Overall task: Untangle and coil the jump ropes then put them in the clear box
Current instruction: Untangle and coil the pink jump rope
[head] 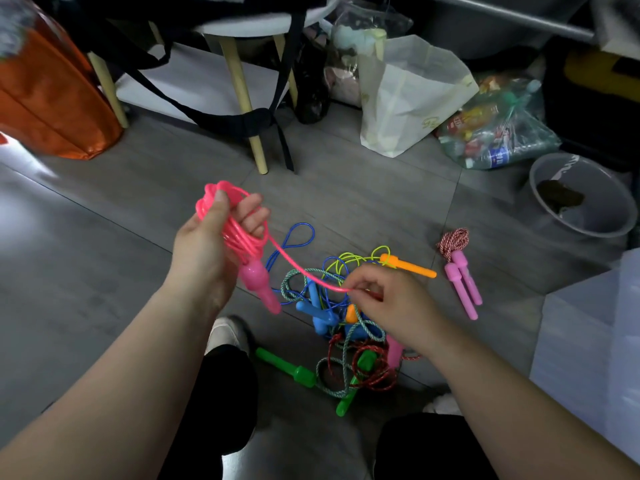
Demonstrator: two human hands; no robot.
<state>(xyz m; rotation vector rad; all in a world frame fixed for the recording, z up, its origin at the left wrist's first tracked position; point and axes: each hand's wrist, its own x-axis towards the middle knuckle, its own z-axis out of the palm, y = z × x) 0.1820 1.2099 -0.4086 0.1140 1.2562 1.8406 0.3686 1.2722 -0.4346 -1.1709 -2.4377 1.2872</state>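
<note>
While we look down at the grey floor (pixel 104 278), our left hand (pixel 201 244) grips the coiled pink rope (pixel 242 237) and our right hand (pixel 398 303) pinches its loose end above the tangled ropes (pixel 322 306). Far right, a grey bucket (pixel 595 185) holds something dark. A pale box (pixel 581 341) stands near right.

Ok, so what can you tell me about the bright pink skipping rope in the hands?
The pink jump rope is a thin, glossy, plastic-looking cord. Most of it is looped round the left hand, held above the floor. One chunky pink handle dangles below the coil. A single strand runs down to the right hand, which pinches it over the tangled pile.
</note>
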